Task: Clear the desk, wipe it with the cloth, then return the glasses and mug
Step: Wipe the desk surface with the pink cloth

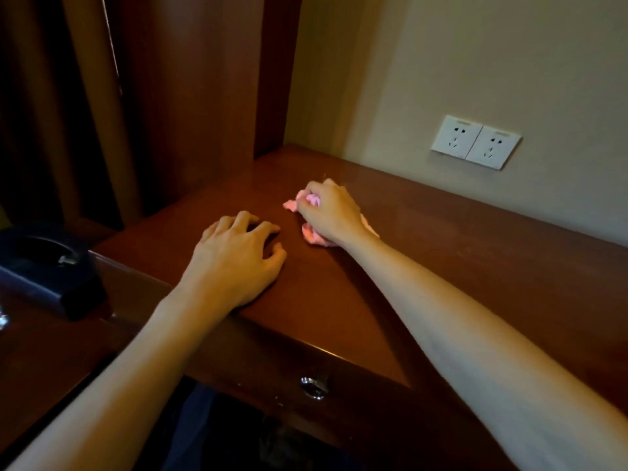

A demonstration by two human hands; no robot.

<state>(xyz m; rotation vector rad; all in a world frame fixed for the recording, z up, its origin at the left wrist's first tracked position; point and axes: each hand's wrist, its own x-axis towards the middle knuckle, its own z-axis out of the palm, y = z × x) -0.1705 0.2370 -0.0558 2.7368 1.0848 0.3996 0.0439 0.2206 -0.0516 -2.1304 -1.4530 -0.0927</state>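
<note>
My right hand [331,212] presses a crumpled pink cloth [314,236] onto the dark wooden desk [475,266], near the back left part of its top. Bits of the cloth stick out under the fingers and beside the wrist. My left hand [238,258] rests palm down on the desk near its front edge, fingers spread and slightly curled, holding nothing. No glasses or mug are in view on the desk.
A black box-like object [51,270] sits on a lower wooden surface at the left. A double wall socket [475,141] is above the desk's back edge. A metal drawer knob [314,389] shows under the front edge. Wooden panels and a curtain [85,96] stand at the left.
</note>
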